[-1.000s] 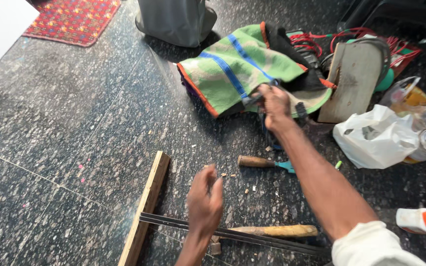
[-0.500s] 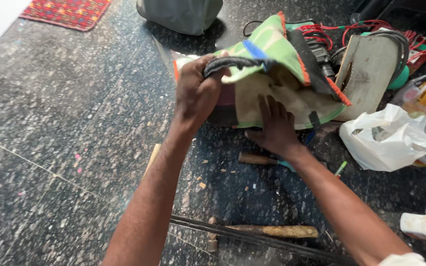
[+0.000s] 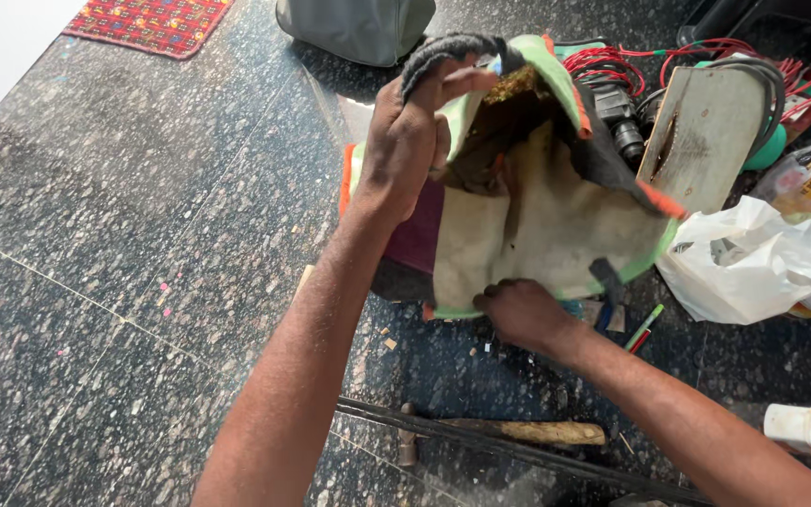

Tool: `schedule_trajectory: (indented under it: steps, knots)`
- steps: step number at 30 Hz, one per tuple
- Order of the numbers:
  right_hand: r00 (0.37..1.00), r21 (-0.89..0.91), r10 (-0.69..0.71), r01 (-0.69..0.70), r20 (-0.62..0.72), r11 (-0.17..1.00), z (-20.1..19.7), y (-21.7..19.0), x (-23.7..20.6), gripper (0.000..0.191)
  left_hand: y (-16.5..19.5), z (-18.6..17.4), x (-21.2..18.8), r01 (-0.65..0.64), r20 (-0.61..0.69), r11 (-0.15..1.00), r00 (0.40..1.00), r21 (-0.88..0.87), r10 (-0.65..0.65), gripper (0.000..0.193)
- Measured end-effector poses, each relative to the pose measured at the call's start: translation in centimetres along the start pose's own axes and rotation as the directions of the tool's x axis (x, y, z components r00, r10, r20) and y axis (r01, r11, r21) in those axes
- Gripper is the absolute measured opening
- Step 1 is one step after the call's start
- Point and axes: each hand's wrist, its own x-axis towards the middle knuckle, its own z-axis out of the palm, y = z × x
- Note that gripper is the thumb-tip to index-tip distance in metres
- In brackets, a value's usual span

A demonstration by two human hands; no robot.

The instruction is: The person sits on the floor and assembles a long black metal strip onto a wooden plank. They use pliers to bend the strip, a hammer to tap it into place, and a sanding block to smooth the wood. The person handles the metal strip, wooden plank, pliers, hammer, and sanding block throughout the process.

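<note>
Left hand (image 3: 412, 141) is up in the centre of the frame, fingers clenched round the dark strap (image 3: 443, 52) of the cloth bag (image 3: 556, 216), hauling its mouth wide so the pale lining shows. The bag sits just above centre, green and orange trim round the rim, its bottom edge resting on the dark speckled floor (image 3: 124, 263). Right hand (image 3: 523, 312) is low at that bottom edge, curled against the fabric; whether it actually pinches the cloth or only presses it I cannot tell, the fingertips tuck under. To do this well, I'd say keep the strap pulled high and taut with the 1 hand and pin the base flat with the other, so the opening stays broad and nothing inside snags. Clutter crowds the right side: a white plastic bag (image 3: 743, 263) touching the cloth bag's edge, a grey board (image 3: 706, 131) leaning by red wires (image 3: 612, 61), a green and red pen (image 3: 643, 328) just beside the right wrist. Lower centre, a wooden-handled hammer (image 3: 518, 432) lies across a dark rod (image 3: 481, 443). Upper left, a red patterned mat (image 3: 147, 23).
</note>
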Motion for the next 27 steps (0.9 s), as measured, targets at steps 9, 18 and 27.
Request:
schedule_trajectory:
  steps: [9, 18, 27]
  knots:
    - [0.865, 0.728, 0.461, -0.185, -0.198, 0.66, -1.2, 5.3, 5.1, 0.02, 0.5, -2.6, -0.6, -0.07, 0.104, 0.993, 0.991, -0.094, 0.08, 0.047]
    - [0.695, 0.463, 0.679, -0.534, -0.236, 0.707, -2.5, 8.2, 16.2, 0.055, -0.1, -1.5, -2.2, 0.021, 0.112, 0.995, 0.994, -0.098, -0.01, 0.059]
    - [0.663, 0.696, 0.711, -0.397, -0.234, 0.599, -3.9, 8.5, 14.6, 0.065, -1.0, -3.3, -2.5, -0.072, 0.062, 0.992, 0.995, -0.106, 0.079, 0.057]
